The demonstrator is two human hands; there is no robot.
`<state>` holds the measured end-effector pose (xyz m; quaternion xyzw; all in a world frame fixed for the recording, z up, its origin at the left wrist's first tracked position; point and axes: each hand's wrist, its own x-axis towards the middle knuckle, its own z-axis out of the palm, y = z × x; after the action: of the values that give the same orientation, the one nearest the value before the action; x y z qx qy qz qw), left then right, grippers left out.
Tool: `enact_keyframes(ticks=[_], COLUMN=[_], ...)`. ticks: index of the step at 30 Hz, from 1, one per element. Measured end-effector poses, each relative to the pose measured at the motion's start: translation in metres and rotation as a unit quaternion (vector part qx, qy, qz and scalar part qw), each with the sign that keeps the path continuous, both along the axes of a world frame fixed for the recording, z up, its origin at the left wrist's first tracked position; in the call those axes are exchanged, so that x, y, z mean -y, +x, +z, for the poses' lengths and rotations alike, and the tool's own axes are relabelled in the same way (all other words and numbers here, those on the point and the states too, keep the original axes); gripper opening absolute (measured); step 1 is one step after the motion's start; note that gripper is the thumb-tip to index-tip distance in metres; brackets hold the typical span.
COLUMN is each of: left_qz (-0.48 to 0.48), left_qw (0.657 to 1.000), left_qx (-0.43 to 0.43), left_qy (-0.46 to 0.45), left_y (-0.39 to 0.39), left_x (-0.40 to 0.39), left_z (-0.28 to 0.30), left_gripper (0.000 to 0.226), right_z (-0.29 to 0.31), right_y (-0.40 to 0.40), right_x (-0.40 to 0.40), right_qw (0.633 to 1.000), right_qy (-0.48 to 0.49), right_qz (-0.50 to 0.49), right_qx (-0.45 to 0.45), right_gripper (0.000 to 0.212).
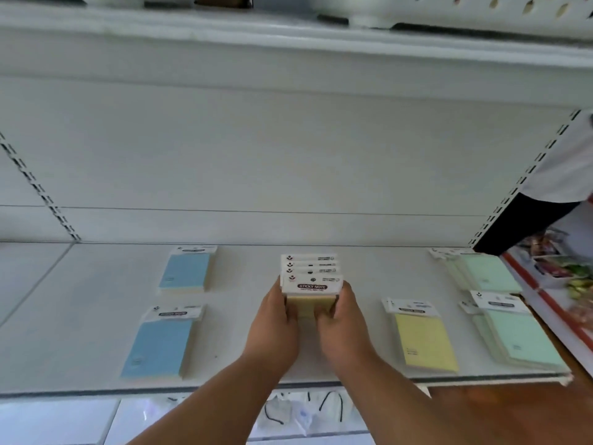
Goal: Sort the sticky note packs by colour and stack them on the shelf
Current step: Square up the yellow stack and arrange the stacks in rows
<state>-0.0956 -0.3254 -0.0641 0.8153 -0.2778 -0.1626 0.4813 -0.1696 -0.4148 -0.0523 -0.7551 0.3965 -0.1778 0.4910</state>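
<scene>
Left hand (272, 322) and right hand (341, 319): each grip curled tight around one side of a pale-yellow bundle of sticky note packs (310, 290), fingers wrapped under its near end, held at the middle of the white metal shelf (80, 300). The bundle shows four overlapping white header cards fanned toward the far wall; the nearest card reads "STICKY NOTE" in white on a dark red band, smaller print illegible. Blue paper packs (160, 342) lie left, a single yellow pack (420, 342) near right, mint-green stacks (516, 335) at the right edge.
</scene>
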Motion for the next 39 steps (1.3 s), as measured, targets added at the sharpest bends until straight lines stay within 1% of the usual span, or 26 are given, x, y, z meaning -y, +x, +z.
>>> enact_keyframes(ticks=[7, 10, 12, 14, 16, 18, 20, 23, 26, 29, 30, 33, 35, 36, 38, 39], left_qz=[-0.012, 0.0, -0.001, 0.002, 0.013, 0.023, 0.03, 0.032, 0.006, -0.011, -0.02, -0.056, -0.05, -0.044, -0.03, -0.041], left_qw=[0.999, 0.999, 0.999, 0.998, 0.997, 0.995, 0.994, 0.986, 0.971, 0.969, 0.967, 0.962, 0.965, 0.969, 0.972, 0.969], left_qx=[0.029, 0.045, 0.048, 0.05, 0.051, 0.054, 0.037, 0.023, 0.025, -0.032, -0.032, 0.015, 0.014, 0.011, 0.004, 0.019], left_qy=[0.003, 0.004, 0.022, 0.045, 0.06, 0.077, 0.101, 0.161, 0.239, 0.243, 0.251, 0.267, 0.256, 0.244, 0.233, 0.243], left_y=[0.0, -0.003, -0.002, 0.002, 0.006, 0.008, 0.012, 0.028, 0.046, 0.058, 0.06, 0.063, 0.068, 0.07, 0.072, 0.073], left_x=[0.003, 0.008, 0.01, 0.014, 0.019, 0.023, 0.025, 0.034, 0.048, 0.06, 0.062, 0.063, 0.056, 0.051, 0.036, 0.028], left_z=[0.006, 0.008, 0.005, 0.001, -0.001, 0.0, 0.003, 0.011, 0.013, 0.018, 0.021, 0.025, 0.022, 0.019, 0.016, 0.014], left_gripper=[0.055, 0.056, 0.055, 0.053, 0.047, 0.035, 0.024, 0.015, 0.021, 0.029, 0.031, 0.035, 0.029, 0.026, 0.037, 0.041], right_z=[0.001, -0.004, -0.008, -0.012, -0.013, -0.012, -0.01, -0.005, -0.001, 0.0, 0.0, 0.0, 0.001, 0.002, 0.003, 0.004], right_y=[-0.004, -0.005, -0.004, -0.002, 0.001, 0.003, 0.008, 0.021, 0.035, 0.047, 0.051, 0.057, 0.052, 0.047, 0.034, 0.028], right_x=[0.002, 0.009, 0.015, 0.021, 0.028, 0.034, 0.039, 0.05, 0.061, 0.074, 0.077, 0.081, 0.08, 0.08, 0.081, 0.081], right_qw=[0.998, 0.996, 0.995, 0.992, 0.991, 0.986, 0.978, 0.976, 0.971, 0.967, 0.966, 0.967, 0.969, 0.969, 0.965, 0.96], right_qy=[-0.053, -0.07, -0.083, -0.1, -0.113, -0.143, -0.179, -0.172, -0.158, -0.145, -0.138, -0.115, -0.117, -0.128, -0.155, -0.166], right_qz=[0.033, 0.041, 0.051, 0.062, 0.06, 0.056, 0.057, 0.053, 0.042, 0.043, 0.045, 0.031, 0.032, 0.037, 0.052, 0.069], right_qx=[-0.027, -0.028, -0.031, -0.036, -0.048, -0.071, -0.088, -0.124, -0.175, -0.205, -0.216, -0.226, -0.214, -0.209, -0.206, -0.212], right_gripper=[0.046, 0.047, 0.045, 0.039, 0.029, 0.024, 0.024, 0.031, 0.035, 0.036, 0.036, 0.041, 0.043, 0.041, 0.032, 0.029])
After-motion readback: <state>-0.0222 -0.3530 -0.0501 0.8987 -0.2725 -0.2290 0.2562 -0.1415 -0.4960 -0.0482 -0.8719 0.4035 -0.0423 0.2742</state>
